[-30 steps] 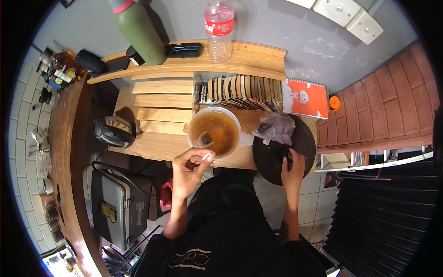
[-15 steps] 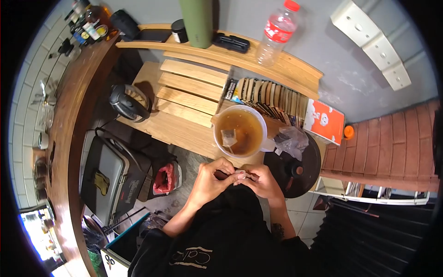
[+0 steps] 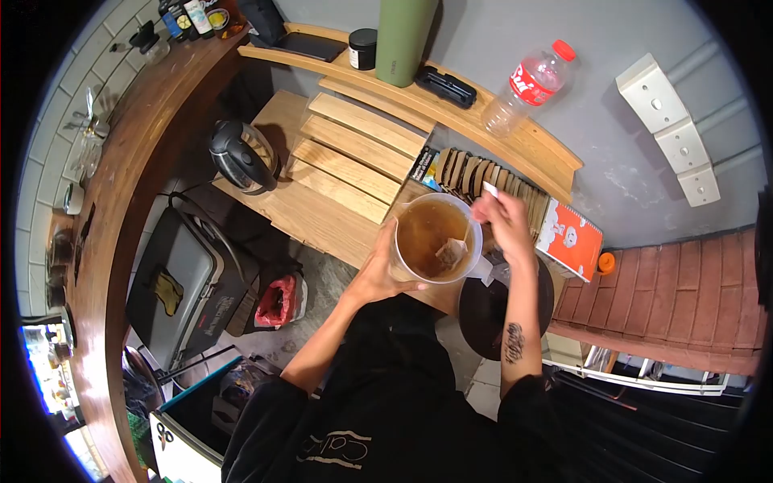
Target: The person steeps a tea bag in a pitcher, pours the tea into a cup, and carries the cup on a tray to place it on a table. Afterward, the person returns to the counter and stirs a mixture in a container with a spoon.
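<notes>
A white-rimmed plastic jug (image 3: pixel 427 233) of amber liquid stands over the front edge of the wooden bench, its handle toward the lower right. My left hand (image 3: pixel 377 270) is wrapped round the jug's left side. Above the jug's right rim, my right hand (image 3: pixel 503 221) pinches a small white tag (image 3: pixel 489 189). In the liquid, near the right side, floats a tea bag (image 3: pixel 451 254). My right forearm partly hides a clear plastic bag and a round dark tray (image 3: pixel 483 318).
Behind the jug stand a row of books (image 3: pixel 475 173) and an orange notebook (image 3: pixel 572 235). An electric kettle (image 3: pixel 244 157) is at the left. The upper shelf holds a plastic bottle (image 3: pixel 527 88) and a green flask (image 3: pixel 403 40). A red-lined bin (image 3: pixel 278 302) sits below.
My hands have moved apart from their meeting point below the jug. The left has taken hold of the jug; the right has risen to its far right side with the tag. The view has turned.
</notes>
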Motion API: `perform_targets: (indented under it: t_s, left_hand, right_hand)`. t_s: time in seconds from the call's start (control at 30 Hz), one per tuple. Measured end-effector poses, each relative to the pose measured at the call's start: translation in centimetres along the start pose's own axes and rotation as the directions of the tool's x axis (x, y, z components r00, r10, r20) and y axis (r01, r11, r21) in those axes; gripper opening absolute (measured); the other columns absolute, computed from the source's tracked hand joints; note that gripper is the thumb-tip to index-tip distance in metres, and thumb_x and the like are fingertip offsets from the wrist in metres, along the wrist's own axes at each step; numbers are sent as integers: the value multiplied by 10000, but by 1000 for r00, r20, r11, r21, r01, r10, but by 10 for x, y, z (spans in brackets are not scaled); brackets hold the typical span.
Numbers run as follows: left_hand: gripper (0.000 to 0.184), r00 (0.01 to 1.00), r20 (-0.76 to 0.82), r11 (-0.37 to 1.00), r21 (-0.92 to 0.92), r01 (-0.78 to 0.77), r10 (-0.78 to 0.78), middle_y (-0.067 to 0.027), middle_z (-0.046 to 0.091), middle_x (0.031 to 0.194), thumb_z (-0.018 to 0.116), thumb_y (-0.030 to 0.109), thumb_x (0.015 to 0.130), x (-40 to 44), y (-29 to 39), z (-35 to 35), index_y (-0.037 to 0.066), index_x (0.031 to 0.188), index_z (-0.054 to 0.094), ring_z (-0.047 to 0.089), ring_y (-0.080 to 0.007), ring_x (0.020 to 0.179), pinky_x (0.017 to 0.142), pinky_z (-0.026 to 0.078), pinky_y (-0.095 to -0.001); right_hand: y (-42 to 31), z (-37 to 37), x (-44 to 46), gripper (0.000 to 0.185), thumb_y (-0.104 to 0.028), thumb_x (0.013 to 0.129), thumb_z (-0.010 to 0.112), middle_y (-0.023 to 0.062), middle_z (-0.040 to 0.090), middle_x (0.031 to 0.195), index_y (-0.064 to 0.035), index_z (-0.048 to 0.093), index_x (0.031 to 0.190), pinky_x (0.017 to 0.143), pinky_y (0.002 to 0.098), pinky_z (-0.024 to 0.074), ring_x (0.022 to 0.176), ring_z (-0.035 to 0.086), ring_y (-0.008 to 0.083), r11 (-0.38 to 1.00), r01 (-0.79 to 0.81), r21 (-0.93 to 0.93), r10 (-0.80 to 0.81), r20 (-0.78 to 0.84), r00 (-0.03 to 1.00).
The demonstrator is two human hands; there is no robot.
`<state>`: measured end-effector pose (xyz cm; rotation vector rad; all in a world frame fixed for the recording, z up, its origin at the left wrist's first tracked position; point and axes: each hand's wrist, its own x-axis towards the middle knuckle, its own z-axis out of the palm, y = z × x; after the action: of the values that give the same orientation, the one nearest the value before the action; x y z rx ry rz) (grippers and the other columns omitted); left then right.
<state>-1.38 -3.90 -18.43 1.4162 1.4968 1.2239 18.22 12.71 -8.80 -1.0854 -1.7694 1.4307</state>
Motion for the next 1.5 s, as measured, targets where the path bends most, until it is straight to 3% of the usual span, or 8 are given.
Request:
perform_targets:
  t_s: [0.23,0.3,0.4,0.53,0.7,0.9,1.03,1.5]
  left_hand:
    - [1367,996,8,993,-72,-93,94,-237,284,1514,967,375,475,18,5,-1,-15,1504,157,280,-365,1424,1181,253,-422]
    - [1373,994,15,987,115,-110,109,-226,305,1510,968,391,465,15,-6,2,14,1512,164,303,-364,1413,1174,267,-422]
    - [1384,997,66,999,-39,-33,36,-232,297,1516,966,392,461,13,-17,5,51,1525,150,303,-380,1410,1166,280,-434]
    - [1396,995,-12,993,-69,-95,95,-235,288,1518,969,376,455,16,-17,4,32,1522,137,303,-382,1409,1165,284,-439]
    - [1400,999,-2,995,-85,-43,43,-232,323,1488,981,380,428,17,-5,3,-30,1491,168,325,-364,1397,1164,289,-435]
    - [1365,998,-14,984,-165,-66,65,-228,344,1471,985,357,438,17,-11,8,-40,1478,194,345,-356,1386,1152,310,-435]
    - [1337,999,2,978,-201,-49,50,-226,363,1459,984,354,447,16,-9,7,-32,1473,218,358,-354,1380,1144,319,-440]
    - [1291,993,-33,970,-212,-119,114,-198,411,1415,981,345,459,18,-15,12,-4,1466,252,410,-334,1340,1109,359,-438]
  right_hand:
    - [-7,99,24,200,-93,993,517,99,675,836,49,627,903,718,284,533,776,646,140,958,233,-169,-157,370,916]
    - [-24,102,5,224,-126,989,537,94,668,800,50,622,880,672,267,506,761,641,121,930,264,-257,-93,530,843]
    - [-44,91,-29,231,-126,988,536,80,633,751,46,601,848,651,268,485,704,609,100,929,219,-297,19,632,775]
    - [-37,56,-76,237,-129,989,525,86,629,719,32,594,830,617,288,473,640,592,133,983,148,-109,-44,646,762]
    - [-3,-12,-96,209,-106,987,508,88,651,748,24,604,853,649,295,504,700,642,151,964,5,-267,162,598,785]
    - [13,-44,-69,247,-149,1016,503,33,637,770,13,602,860,662,239,480,680,574,81,980,-154,-126,175,178,968]
    - [-2,8,-47,265,-190,1024,519,40,648,781,24,599,889,654,243,476,695,592,90,999,-23,49,27,-76,997]
    - [-55,34,-82,223,-98,1005,525,80,628,786,55,597,860,661,267,493,726,602,120,966,247,75,-235,-141,962]
